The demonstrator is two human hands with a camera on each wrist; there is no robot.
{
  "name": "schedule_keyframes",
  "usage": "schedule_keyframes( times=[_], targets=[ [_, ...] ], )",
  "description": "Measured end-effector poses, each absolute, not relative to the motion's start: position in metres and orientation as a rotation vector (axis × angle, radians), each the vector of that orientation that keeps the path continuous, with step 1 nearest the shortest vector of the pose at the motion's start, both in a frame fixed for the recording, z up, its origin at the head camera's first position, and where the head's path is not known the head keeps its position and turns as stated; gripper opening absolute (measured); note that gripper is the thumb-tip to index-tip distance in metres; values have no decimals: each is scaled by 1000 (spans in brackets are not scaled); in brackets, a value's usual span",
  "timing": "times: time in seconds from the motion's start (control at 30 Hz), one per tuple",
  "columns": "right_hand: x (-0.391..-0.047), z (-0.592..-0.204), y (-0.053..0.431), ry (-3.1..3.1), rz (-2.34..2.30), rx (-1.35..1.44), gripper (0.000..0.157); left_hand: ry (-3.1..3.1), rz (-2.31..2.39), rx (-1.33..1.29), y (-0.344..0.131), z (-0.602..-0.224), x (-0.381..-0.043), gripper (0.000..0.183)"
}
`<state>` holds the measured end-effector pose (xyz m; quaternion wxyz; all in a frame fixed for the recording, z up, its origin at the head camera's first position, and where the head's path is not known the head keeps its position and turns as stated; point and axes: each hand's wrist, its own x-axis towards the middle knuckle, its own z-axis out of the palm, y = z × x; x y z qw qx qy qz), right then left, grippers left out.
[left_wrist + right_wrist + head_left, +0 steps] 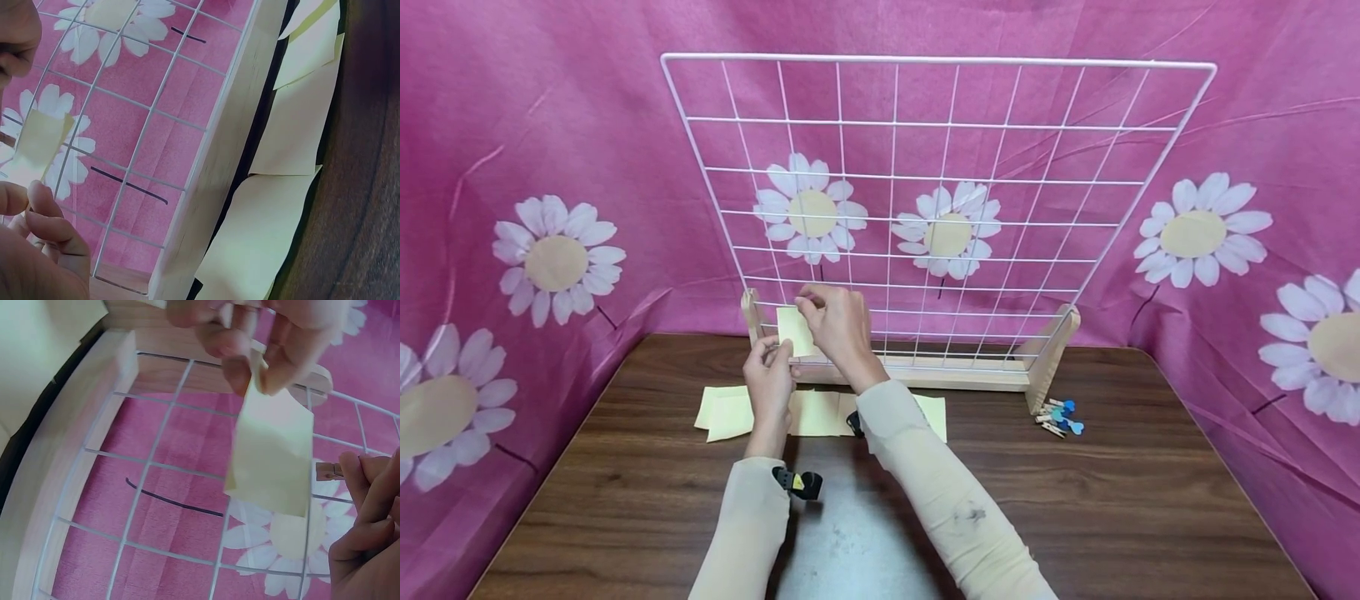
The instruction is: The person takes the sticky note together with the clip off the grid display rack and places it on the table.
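Observation:
My left hand (769,379) pinches a pale yellow paper note (794,332) by its lower edge, holding it upright at the lower left of a white wire grid (892,150). Thumb and fingertips of that hand show in the left wrist view, closed on the note (39,147). Beside the note's top edge is my right hand (838,327). In the right wrist view, its thumb and finger pinch a small wooden clothespin (327,471), the pin's end pointing at the note (272,453).
Wooden feet and a crossbar (955,375) hold the grid up on a dark wooden table (1120,492). Several yellow notes (815,414) lie in a row before it. Right of the stand sits a small pile of clothespins with blue hearts (1060,418). Pink flowered cloth (647,208) hangs behind.

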<state>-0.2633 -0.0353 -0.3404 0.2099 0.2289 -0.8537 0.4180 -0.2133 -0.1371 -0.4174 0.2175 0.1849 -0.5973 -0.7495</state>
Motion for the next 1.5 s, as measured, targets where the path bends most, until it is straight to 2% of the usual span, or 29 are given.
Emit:
schedule_keyframes(
  times=[0.57, 1.0, 1.5],
  targets=[
    [-258, -336, -18, -2356, 1356, 612, 8, -1640, -2083, 457, -142, -421, -206, 10],
    [-252, -340, 3, -2300, 1474, 590, 15, -1715, -2110, 430, -140, -425, -198, 7],
    [-245, -343, 28, -2275, 1572, 534, 14, -1825, -2104, 344, -137, -420, -191, 6]
  ],
)
